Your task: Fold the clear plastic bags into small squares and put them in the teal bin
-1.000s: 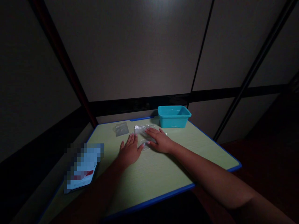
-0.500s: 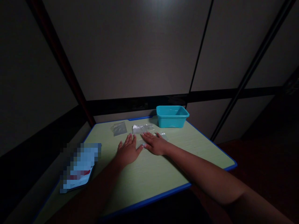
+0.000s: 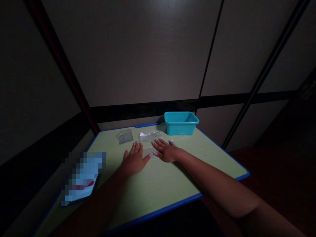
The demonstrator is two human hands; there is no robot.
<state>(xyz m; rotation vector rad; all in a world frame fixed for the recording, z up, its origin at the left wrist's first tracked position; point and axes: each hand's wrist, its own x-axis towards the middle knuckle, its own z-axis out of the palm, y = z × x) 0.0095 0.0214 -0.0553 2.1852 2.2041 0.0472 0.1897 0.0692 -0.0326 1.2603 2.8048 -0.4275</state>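
Clear plastic sheet point(image 3: 148, 150): flat on the tabletop, in the gap between both hands, partly covered by the right one; near edge close to the thumb tips, far edge hard to make out in the dim light

Left hand point(image 3: 134, 160): palm down, fingers spread and pointing away from the body, thumb out to the right with its tip at the sheet's near left part; nothing gripped or pinched

Right hand point(image 3: 167, 153): palm down over the right part of the sheet, fingers fanned toward the far left, thumb tip just beside the left thumb tip; nothing visibly pinched, pressure under the palm impossible to tell

Crumpled clear wrapper point(image 3: 149, 136): just beyond the sheet and the right fingertips, wrinkled and shiny, short of the turquoise bin

Flat clear packet point(image 3: 125, 136): far left of the tabletop, beyond the left fingertips, apart from the wrapper

Turquoise bin point(image 3: 181, 128): upright near the far edge, beyond the right hand and to the right of the wrapper; inside mostly hidden

Pixelated flat item point(image 3: 85, 177): on the left side of the table, left of the left forearm, pale with a red patch, details blurred out

Table point(image 3: 163, 187): pale yellow-green top with blue edging, set against dim wall panels point(image 3: 148, 52) with a dark horizontal band point(image 3: 145, 109)
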